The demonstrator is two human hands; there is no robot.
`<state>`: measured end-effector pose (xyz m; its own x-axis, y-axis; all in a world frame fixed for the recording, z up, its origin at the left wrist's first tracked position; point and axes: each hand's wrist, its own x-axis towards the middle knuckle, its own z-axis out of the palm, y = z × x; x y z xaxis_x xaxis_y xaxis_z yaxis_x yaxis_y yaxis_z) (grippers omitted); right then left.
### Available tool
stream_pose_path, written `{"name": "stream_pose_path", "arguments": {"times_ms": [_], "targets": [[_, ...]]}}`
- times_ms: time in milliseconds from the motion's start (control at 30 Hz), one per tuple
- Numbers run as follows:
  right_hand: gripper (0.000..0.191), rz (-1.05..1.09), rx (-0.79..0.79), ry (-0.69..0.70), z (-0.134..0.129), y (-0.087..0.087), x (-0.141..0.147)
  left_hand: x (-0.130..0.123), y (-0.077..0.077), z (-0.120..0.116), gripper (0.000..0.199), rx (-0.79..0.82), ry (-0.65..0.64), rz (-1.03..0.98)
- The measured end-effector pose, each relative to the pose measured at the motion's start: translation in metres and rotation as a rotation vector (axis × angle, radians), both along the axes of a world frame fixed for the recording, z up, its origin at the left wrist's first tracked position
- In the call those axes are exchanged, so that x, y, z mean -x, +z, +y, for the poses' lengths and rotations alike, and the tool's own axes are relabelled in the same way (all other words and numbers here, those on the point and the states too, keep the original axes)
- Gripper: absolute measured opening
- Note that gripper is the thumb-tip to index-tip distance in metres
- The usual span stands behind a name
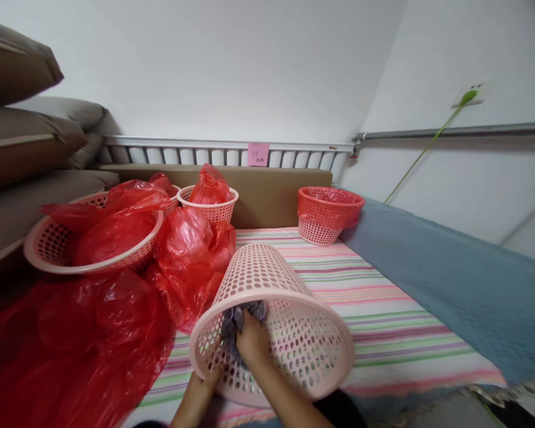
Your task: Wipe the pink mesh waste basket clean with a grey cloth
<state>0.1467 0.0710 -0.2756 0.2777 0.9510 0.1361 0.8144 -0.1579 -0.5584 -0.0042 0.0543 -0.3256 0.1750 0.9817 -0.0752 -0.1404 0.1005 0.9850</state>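
A pale pink perforated basket [261, 267] lies on its side on the striped cloth [383, 303], its open mouth facing me. Inside the mouth, my right hand [252, 339] is closed on a dark grey cloth [232, 330] and presses it against the left inner wall. My left hand [211, 368] grips the basket's lower left rim, with some fingers inside. Red plastic bags [187, 249] lie just left of the basket.
At left a wide pink basket [33, 249] holds red plastic; another pink basket [227, 209] stands behind. A red-topped basket [330, 205] is at back right. Stacked cushions [22, 142] rise at far left, and a radiator [182, 156] lines the wall.
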Motion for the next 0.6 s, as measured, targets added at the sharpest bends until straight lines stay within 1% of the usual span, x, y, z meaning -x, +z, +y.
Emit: {"name": "stream_pose_path", "arguments": {"times_ms": [67,133,200,233,300,367,400,433,467,533,600], "targets": [[0.034,-0.033,0.009,0.021,-0.027,-0.001,0.006,0.000,0.003,0.009,0.070,0.025,-0.016,0.011],[0.037,-0.049,0.018,0.062,-0.051,-0.004,0.011,0.000,0.008,0.017,0.067,0.033,-0.038,0.019],[0.042,-0.018,0.043,0.077,-0.070,-0.007,0.014,0.000,0.013,0.022,0.069,0.030,-0.053,0.021],[0.042,0.039,0.058,0.073,-0.075,-0.008,0.014,0.000,0.014,0.022,0.070,0.026,-0.055,0.021],[0.038,0.254,0.052,0.073,-0.078,-0.006,0.013,-0.001,0.014,0.020,0.072,0.011,-0.042,0.018],[0.030,0.512,-0.011,0.060,-0.068,0.002,0.011,-0.003,0.011,0.015,0.072,0.002,-0.021,0.012],[0.029,0.597,-0.060,0.036,-0.059,0.008,0.010,-0.004,0.010,0.011,0.072,0.002,-0.015,0.006],[0.029,0.630,-0.112,-0.008,-0.047,0.016,0.008,-0.005,0.008,0.008,0.072,0.002,-0.013,0.000],[0.031,0.611,-0.156,-0.070,-0.033,0.023,0.007,-0.006,0.006,0.005,0.072,-0.008,-0.012,-0.006],[0.035,0.483,-0.208,-0.203,-0.006,0.033,0.006,-0.006,0.005,-0.001,0.069,-0.041,-0.013,0.000],[0.042,0.306,-0.211,-0.267,0.018,0.033,0.007,-0.004,0.004,-0.006,0.063,-0.068,-0.019,0.029]]}}
